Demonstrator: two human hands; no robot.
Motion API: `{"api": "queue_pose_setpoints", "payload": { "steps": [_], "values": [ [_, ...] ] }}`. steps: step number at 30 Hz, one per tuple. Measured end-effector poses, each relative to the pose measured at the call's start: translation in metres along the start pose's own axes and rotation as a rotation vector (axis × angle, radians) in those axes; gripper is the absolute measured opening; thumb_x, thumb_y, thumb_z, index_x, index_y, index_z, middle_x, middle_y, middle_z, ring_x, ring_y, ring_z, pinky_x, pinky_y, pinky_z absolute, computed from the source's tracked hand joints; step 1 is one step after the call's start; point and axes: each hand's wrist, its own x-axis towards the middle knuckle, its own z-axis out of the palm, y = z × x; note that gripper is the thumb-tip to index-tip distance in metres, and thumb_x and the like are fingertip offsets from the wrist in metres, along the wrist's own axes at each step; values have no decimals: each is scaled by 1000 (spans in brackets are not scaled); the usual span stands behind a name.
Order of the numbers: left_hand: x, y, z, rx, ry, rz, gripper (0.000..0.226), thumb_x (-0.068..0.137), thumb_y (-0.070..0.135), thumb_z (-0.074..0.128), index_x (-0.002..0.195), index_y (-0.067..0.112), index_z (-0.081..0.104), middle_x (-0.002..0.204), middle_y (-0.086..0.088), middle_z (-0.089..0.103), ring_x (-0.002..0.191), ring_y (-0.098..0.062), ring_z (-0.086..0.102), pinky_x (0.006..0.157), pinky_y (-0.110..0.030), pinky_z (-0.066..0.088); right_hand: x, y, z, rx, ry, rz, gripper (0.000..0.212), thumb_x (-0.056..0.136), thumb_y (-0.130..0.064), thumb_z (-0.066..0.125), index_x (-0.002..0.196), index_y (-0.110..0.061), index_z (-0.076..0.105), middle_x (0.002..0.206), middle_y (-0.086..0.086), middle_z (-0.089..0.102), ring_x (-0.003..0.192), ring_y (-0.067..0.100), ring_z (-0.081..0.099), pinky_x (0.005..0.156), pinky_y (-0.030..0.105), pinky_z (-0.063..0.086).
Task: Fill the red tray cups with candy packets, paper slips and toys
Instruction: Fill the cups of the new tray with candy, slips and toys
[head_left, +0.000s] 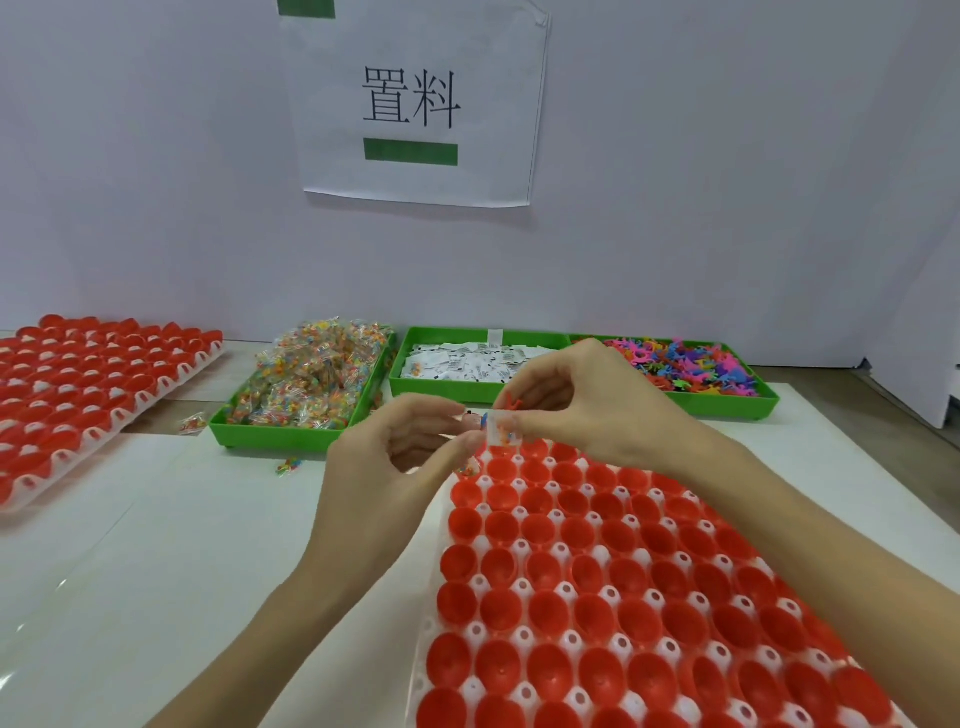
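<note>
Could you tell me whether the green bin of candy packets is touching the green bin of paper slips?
Apart. The head view shows a narrow strip of table between the candy bin and the paper-slip bin, so their walls do not meet.

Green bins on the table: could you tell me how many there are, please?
3, in a row by the wall: the candy packet bin leftmost, the paper slip bin in the middle, the toy bin rightmost, partly hidden behind the right hand.
</note>
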Motion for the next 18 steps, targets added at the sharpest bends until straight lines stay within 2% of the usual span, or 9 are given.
{"api": "queue_pose_setpoints", "payload": {
  "steps": [4,6,8,10,15,18],
  "values": [
    [1,-9,-3,417,-134,302,8,84,12,83,92,17,82,83,12,76,75,-6,69,74,-32,58,0,20,11,-129,6,60,12,86,-26,82,95,-17,80,85,-7,78,78,1,72,81,25,59],
    [-1,-13,0,525,-262,378,9,91,24,76,96,19,82,89,13,77,80,-13,65,77,-35,55,0,24,19,-155,2,67,13,86,-26,82,95,-18,80,85,-8,77,78,1,71,79,21,58],
    [-5,-16,3,568,-391,411,27,99,41,62,100,23,83,99,18,76,91,-10,59,86,-27,49,1,26,26,-170,4,56,14,86,-27,82,95,-17,80,85,-7,77,78,1,71,76,15,56],
    [-7,-18,2,593,-447,420,39,102,50,51,102,27,82,105,21,75,97,-7,54,90,-21,46,2,26,32,-186,0,34,15,87,-27,82,96,-16,79,85,-7,77,79,2,70,75,13,54],
    [-6,-18,-1,675,-471,419,45,103,56,43,104,32,82,106,23,74,99,-7,53,92,-22,46,1,31,44,-217,51,30,17,89,-25,79,104,-17,77,87,-7,76,80,3,69,79,19,55],
    [-7,-16,0,707,-483,408,48,104,56,42,103,30,82,107,22,74,100,-6,54,93,-26,48,-3,33,48,-218,63,22,17,87,-22,81,101,-21,73,85,-10,74,78,1,68,75,17,54]
  ]
}}
